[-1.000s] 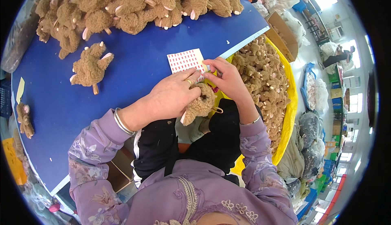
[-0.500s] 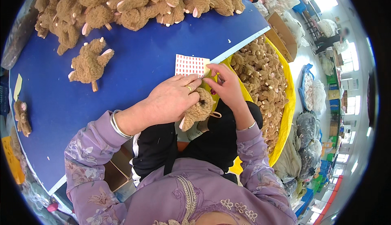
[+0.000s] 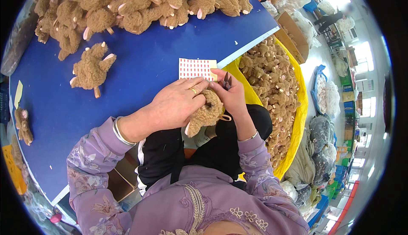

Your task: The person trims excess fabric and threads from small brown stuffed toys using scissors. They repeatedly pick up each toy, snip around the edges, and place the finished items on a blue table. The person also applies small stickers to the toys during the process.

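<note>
A small brown plush toy point(image 3: 206, 115) with a curly coat and a tan ribbon loop hangs under my left hand point(image 3: 176, 104), whose fingers are closed over it at the table's edge. The left fingertips also touch a white sheet of small red stickers point(image 3: 195, 68) lying on the blue table. My right hand point(image 3: 233, 99) is closed, thumb and forefinger pinched at the yellowish right end of that sheet, close to the left fingertips. Dark pointed blades, apparently thread snips point(image 3: 228, 81), stick up from the right hand; their handles are hidden.
Many brown plush toys point(image 3: 140, 5) are heaped at the table's far side. A single plush toy point(image 3: 92, 70) lies nearer, another point(image 3: 23, 124) at the left edge. To the right stands a yellow-lined container point(image 3: 299, 120) full of toys, with a cardboard box point(image 3: 293, 35) behind it.
My right hand has shifted slightly left and down, its thumb closer to the left fingertips, and the dark blades now show. An arm at the far table corner has gone from view.
</note>
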`<action>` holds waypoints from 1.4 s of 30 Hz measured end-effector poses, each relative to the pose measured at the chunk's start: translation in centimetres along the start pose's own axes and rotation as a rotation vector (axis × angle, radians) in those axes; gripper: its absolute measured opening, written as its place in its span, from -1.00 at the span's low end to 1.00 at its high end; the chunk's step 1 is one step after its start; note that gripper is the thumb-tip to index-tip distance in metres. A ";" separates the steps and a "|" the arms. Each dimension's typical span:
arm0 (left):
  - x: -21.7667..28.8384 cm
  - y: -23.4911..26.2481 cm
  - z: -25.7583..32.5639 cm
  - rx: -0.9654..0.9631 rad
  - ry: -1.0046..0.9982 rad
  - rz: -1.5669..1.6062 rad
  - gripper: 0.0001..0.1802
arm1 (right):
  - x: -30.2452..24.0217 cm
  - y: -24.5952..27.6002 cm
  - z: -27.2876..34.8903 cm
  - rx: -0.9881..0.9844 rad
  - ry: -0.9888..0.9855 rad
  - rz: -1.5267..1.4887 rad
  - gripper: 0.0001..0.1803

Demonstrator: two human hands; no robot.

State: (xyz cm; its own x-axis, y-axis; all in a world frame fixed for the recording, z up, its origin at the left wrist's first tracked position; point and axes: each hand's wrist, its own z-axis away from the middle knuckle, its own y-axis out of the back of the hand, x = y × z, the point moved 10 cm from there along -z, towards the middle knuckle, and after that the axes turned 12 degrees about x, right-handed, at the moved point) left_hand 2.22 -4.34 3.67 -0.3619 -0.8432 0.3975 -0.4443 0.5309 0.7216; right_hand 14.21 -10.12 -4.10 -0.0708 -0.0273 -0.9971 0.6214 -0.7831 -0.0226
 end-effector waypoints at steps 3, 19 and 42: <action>0.0 -0.1 0.1 0.003 -0.008 0.004 -0.68 | -0.2 0.3 -0.3 0.006 -0.017 0.075 -0.62; -0.1 0.2 0.0 0.020 -0.011 0.011 -0.67 | -0.3 1.6 -0.4 0.172 0.070 0.240 -0.77; -0.7 0.0 -0.5 0.014 0.057 -0.054 -0.72 | -2.8 1.9 -0.7 0.195 0.328 0.420 -0.91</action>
State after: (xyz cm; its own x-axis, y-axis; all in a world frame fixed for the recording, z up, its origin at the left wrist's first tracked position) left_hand 2.88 -3.78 3.60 -0.2898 -0.8739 0.3904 -0.4732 0.4853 0.7352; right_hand 16.18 -11.08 -1.37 0.4167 -0.1915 -0.8886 0.3861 -0.8477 0.3638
